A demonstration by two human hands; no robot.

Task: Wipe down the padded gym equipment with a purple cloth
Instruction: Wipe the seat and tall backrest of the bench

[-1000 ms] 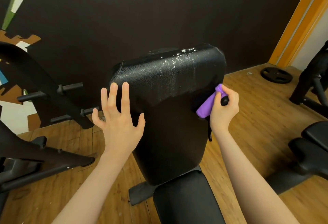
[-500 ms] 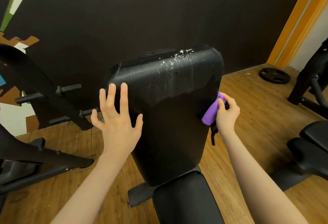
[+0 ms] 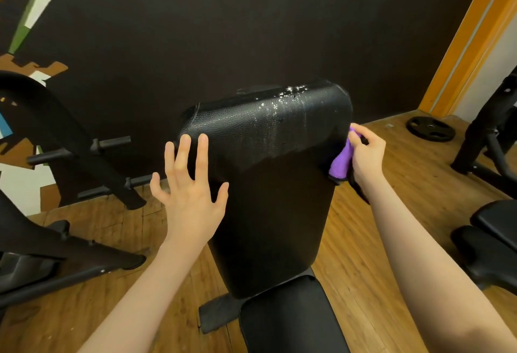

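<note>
Head view: right hand (image 3: pixel 366 154) clamps purple cloth (image 3: pixel 342 163) against right edge of backrest pad (image 3: pixel 268 184); left hand (image 3: pixel 190 196) spread flat, bracing. Droplets (image 3: pixel 291 95) remain on top; wiping looks unfinished.

**Wood floor and what stands on it**

The plank floor (image 3: pixel 361 243) carries the black bench (image 3: pixel 268 212) at centre, a dark rack (image 3: pixel 84 162) at left, a weight plate (image 3: pixel 430 128) lying flat at far right, and another machine (image 3: pixel 492 235) beside it.
</note>
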